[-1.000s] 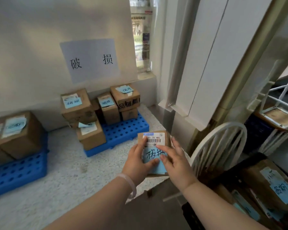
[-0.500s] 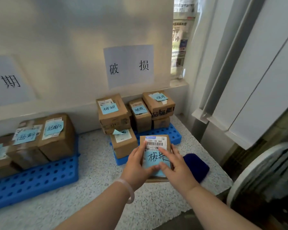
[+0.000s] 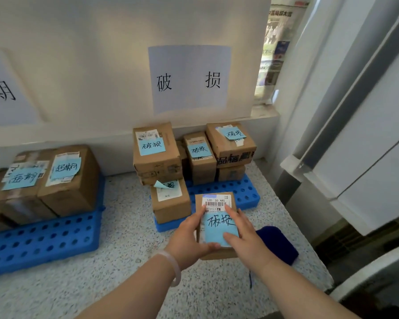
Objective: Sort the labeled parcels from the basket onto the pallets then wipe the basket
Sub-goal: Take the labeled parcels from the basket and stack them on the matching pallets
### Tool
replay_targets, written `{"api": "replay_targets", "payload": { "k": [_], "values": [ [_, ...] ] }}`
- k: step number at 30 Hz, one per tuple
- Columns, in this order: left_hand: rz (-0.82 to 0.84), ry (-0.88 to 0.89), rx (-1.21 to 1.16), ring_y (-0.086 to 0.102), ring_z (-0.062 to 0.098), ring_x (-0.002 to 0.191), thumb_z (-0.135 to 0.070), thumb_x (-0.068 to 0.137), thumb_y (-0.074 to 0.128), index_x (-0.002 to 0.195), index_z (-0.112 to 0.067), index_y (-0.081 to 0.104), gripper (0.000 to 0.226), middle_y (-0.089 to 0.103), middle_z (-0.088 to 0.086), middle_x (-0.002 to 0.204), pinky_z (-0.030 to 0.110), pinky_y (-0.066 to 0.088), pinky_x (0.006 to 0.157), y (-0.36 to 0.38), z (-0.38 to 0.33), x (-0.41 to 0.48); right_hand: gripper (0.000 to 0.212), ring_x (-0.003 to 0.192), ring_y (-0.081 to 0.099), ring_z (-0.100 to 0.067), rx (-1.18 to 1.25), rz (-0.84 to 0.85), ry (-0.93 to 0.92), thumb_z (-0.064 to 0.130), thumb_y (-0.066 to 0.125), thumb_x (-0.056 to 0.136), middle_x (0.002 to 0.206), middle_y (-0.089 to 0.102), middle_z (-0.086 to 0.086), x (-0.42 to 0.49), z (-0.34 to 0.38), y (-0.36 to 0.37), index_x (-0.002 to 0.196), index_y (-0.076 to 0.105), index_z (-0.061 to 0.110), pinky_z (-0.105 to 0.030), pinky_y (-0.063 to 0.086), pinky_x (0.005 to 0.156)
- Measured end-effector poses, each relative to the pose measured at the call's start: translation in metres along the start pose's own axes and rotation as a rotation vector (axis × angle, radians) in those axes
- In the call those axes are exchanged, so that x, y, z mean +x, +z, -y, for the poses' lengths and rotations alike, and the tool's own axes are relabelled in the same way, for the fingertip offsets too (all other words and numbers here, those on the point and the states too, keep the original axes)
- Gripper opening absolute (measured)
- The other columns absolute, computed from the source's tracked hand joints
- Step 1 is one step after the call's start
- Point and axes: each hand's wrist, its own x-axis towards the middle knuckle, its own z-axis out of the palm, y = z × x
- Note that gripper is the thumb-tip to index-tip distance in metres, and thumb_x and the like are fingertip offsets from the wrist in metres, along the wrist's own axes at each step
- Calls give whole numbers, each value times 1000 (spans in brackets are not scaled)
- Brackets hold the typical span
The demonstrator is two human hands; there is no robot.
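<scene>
I hold a small cardboard parcel (image 3: 217, 201) with a barcode label and a blue handwritten note. My left hand (image 3: 191, 238) grips its left side, thumb on the note. My right hand (image 3: 244, 236) grips its right side, fingers over the top. The parcel hovers above the front edge of the right blue pallet (image 3: 242, 192), which carries several brown parcels (image 3: 157, 153) with the same blue note. A wall sign (image 3: 189, 79) hangs above that pallet. The basket is not in view.
A second blue pallet (image 3: 44, 238) at the left bears parcels (image 3: 67, 178) with a different blue note. A dark blue cloth (image 3: 279, 245) lies on the speckled counter (image 3: 124, 261) right of my hands. A white chair back (image 3: 373, 270) curves in at lower right.
The view has swung left, away from the chair and basket. Both hands have carried the parcel forward, closer to the right pallet.
</scene>
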Motion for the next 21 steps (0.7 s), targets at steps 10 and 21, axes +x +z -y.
{"api": "replay_targets", "payload": {
  "k": [10,21],
  "values": [
    [-87,-119,31,27,2,130,-37,78,80,154,-35,13,101,26,-8,152,15,21,106,30,10,70,71,138,21,-10,-98,148,32,14,52,98,163,0,9,94,-35,-22,147,17,53,-23,33,97],
    [-336,-179,17,31,13,139,-37,82,75,143,-59,11,91,26,-8,154,40,41,110,50,23,101,69,127,23,0,-42,249,-51,8,51,97,156,11,15,161,-51,-23,144,24,51,-4,37,82]
  ]
}}
